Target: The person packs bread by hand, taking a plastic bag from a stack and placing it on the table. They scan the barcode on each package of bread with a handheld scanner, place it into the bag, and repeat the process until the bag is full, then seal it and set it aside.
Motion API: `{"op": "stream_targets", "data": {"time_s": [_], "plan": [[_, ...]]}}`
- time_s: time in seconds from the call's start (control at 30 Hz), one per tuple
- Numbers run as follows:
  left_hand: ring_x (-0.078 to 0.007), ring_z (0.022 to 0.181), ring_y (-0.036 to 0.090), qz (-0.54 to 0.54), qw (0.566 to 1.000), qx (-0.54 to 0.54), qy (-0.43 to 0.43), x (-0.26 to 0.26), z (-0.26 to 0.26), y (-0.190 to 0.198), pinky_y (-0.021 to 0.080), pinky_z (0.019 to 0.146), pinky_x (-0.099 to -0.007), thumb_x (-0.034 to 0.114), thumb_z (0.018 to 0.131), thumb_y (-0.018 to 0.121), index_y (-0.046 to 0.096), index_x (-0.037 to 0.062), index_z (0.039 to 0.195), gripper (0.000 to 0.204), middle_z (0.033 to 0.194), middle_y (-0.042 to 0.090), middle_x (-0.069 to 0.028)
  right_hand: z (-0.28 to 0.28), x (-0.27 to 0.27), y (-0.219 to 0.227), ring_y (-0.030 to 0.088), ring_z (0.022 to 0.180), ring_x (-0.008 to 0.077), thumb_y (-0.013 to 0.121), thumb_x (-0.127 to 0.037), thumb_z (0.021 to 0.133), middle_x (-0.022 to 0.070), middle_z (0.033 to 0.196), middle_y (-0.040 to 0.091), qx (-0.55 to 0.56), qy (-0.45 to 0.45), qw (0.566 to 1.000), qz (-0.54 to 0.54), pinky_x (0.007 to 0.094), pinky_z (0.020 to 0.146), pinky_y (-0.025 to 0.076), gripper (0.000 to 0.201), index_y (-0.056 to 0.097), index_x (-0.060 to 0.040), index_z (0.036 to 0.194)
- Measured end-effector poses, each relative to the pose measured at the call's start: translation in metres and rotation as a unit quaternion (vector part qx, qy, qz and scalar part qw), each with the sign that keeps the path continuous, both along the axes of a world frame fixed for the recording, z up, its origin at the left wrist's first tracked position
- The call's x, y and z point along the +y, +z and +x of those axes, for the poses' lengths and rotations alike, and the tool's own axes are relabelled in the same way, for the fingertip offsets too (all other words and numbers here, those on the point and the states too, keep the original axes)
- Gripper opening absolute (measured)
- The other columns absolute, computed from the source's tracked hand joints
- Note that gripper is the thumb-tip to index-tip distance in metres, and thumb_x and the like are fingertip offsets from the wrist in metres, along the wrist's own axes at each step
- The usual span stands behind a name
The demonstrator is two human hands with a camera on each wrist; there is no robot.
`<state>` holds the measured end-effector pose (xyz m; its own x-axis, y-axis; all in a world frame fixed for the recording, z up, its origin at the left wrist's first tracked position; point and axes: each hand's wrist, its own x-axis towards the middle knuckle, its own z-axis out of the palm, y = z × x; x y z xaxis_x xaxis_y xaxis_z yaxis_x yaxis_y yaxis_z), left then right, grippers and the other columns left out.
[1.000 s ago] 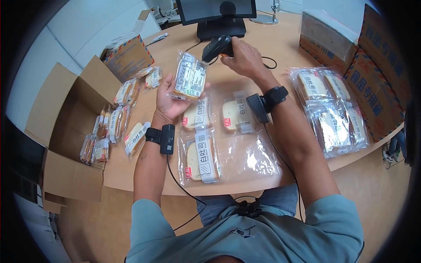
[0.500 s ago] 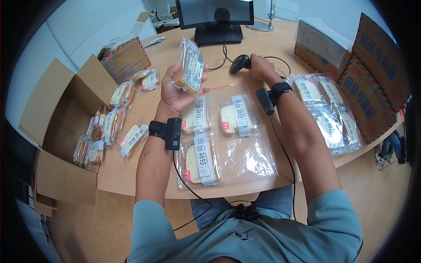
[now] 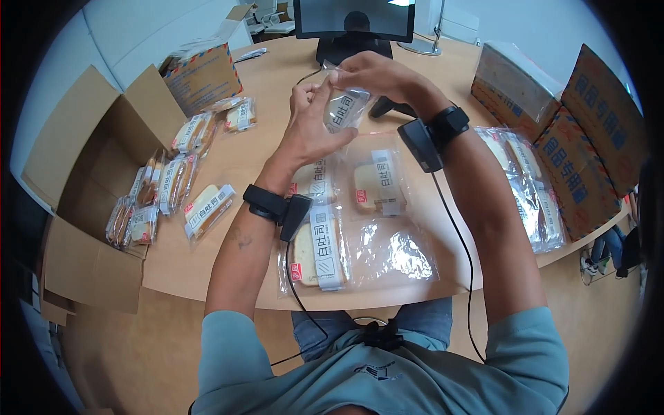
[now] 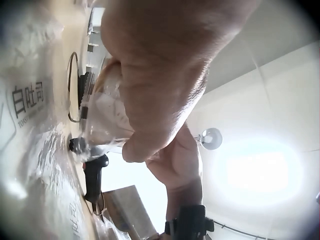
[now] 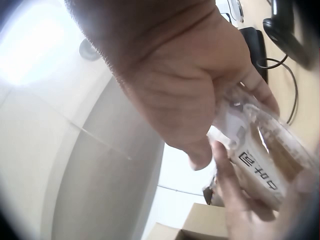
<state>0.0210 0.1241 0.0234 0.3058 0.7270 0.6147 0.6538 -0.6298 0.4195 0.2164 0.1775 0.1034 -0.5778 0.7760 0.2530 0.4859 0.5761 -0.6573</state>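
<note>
My left hand (image 3: 306,129) grips a plastic-wrapped bread packet (image 3: 342,111) above the far middle of the table, its printed label turned upward. My right hand (image 3: 377,75) has come to the packet's far end and pinches the wrapper (image 5: 232,102) there. In the right wrist view, fingers of the left hand (image 5: 235,195) lie along the packet's side. Below the right wrist, a black handheld scanner (image 3: 389,108) rests on the table. Three bread packets (image 3: 379,185) lie face up on a large clear plastic bag (image 3: 398,252) in front of the body.
Several loose packets (image 3: 178,181) lie at the left, by an open cardboard box (image 3: 93,266). A clear bag of packets (image 3: 532,183) sits at the right, beside a printed carton (image 3: 579,162). At the back stand a monitor (image 3: 354,19) and another carton (image 3: 204,79).
My right hand has let go of the scanner, leaving it on the table, and has moved left to the packet. My left hand has turned the packet, so the name label now shows.
</note>
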Motion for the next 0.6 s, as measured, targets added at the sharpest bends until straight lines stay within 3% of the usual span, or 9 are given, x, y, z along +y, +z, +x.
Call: {"op": "stream_targets", "data": {"time_s": [0.03,0.1,0.17,0.2,0.27,0.3,0.37,0.47,0.6], "plan": [[-0.0376,0.129,0.038,0.023,1.0,0.0,-0.01,0.001,-0.001,-0.001,0.035,0.11,-0.0414,0.038,0.073,0.08,0.028,0.0119,0.155,0.1,0.131,0.036,-0.0197,-0.001,0.005,-0.002,0.055,0.073,0.0111,0.065,-0.035,0.093,0.0002,0.078,0.062,0.005,0.004,1.0,-0.015,0.0277,0.065,0.043,0.035,0.07,-0.0003,0.095],[-0.0358,0.128,0.039,0.042,0.999,-0.003,-0.019,0.003,-0.004,-0.004,0.037,0.108,-0.0413,0.038,0.075,0.079,0.028,0.0113,0.154,0.098,0.131,0.038,-0.0192,0.004,0.02,-0.009,0.056,0.073,0.011,0.065,-0.033,0.092,0.0004,0.079,0.062,0.024,0.002,1.0,-0.01,0.0276,0.064,0.044,0.032,0.07,-0.0011,0.094],[-0.0336,0.111,0.058,0.017,0.988,-0.151,0.0,0.014,-0.012,-0.009,0.048,0.093,-0.0398,0.034,0.079,0.073,0.047,0.0061,0.143,0.074,0.115,0.057,-0.0211,0.018,0.031,-0.006,0.059,0.074,0.0125,0.063,-0.026,0.092,0.0022,0.082,0.064,0.0,-0.029,0.999,0.012,0.0303,0.066,0.048,0.024,0.069,-0.0032,0.095],[-0.0336,0.111,0.058,0.014,0.988,-0.155,0.001,0.02,-0.02,-0.014,0.048,0.093,-0.0398,0.034,0.079,0.073,0.047,0.0061,0.143,0.074,0.115,0.057,-0.0211,0.022,0.035,-0.006,0.059,0.074,0.0125,0.063,-0.026,0.092,0.0022,0.082,0.064,-0.003,-0.028,1.0,0.01,0.0303,0.066,0.048,0.024,0.069,-0.0032,0.095],[-0.0275,0.09,0.068,-0.049,0.99,-0.12,0.054,0.031,-0.037,-0.024,0.052,0.082,-0.0381,0.03,0.084,0.068,0.066,0.0007,0.117,0.044,0.09,0.07,-0.0169,0.03,0.051,-0.006,0.062,0.078,0.0149,0.061,-0.023,0.093,0.0037,0.085,0.065,0.05,-0.077,0.996,-0.022,0.034,0.071,0.052,0.021,0.068,-0.0038,0.097],[-0.0275,0.09,0.068,-0.049,0.99,-0.124,0.054,0.033,-0.041,-0.03,0.052,0.082,-0.0381,0.03,0.084,0.068,0.066,0.0007,0.117,0.044,0.09,0.07,-0.0169,0.032,0.06,-0.005,0.063,0.081,0.0166,0.06,-0.022,0.094,0.0039,0.086,0.064,0.035,-0.095,0.995,-0.008,0.0366,0.075,0.054,0.019,0.067,-0.0048,0.099],[-0.0255,0.079,0.07,-0.145,0.986,-0.07,0.052,0.031,-0.042,-0.036,0.053,0.079,-0.0367,0.028,0.086,0.065,0.072,-0.003,0.096,0.033,0.082,0.072,-0.0165,0.03,0.08,-0.012,0.062,0.08,0.0164,0.06,-0.021,0.094,0.0035,0.085,0.064,0.041,-0.077,0.996,-0.014,0.0362,0.074,0.053,0.018,0.067,-0.0055,0.098],[-0.0254,0.081,0.069,-0.229,0.97,-0.08,0.003,0.029,-0.038,-0.041,0.053,0.078,-0.0356,0.025,0.085,0.064,0.072,-0.002,0.093,0.03,0.083,0.071,-0.018,0.02,0.09,-0.023,0.057,0.075,0.0117,0.061,-0.019,0.092,-0.0005,0.081,0.062,0.051,-0.062,0.996,-0.027,0.0291,0.067,0.047,0.014,0.068,-0.0073,0.092],[-0.0247,0.078,0.069,-0.213,0.975,-0.06,-0.015,0.031,-0.037,-0.044,0.053,0.076,-0.036,0.025,0.085,0.063,0.073,-0.0015,0.094,0.029,0.083,0.071,-0.0184,-0.006,0.107,-0.044,0.061,0.078,0.0177,0.062,-0.021,0.087,0.0073,0.084,0.066,0.035,-0.031,0.999,-0.011,0.0337,0.071,0.05,0.022,0.069,-0.0027,0.097]]}}
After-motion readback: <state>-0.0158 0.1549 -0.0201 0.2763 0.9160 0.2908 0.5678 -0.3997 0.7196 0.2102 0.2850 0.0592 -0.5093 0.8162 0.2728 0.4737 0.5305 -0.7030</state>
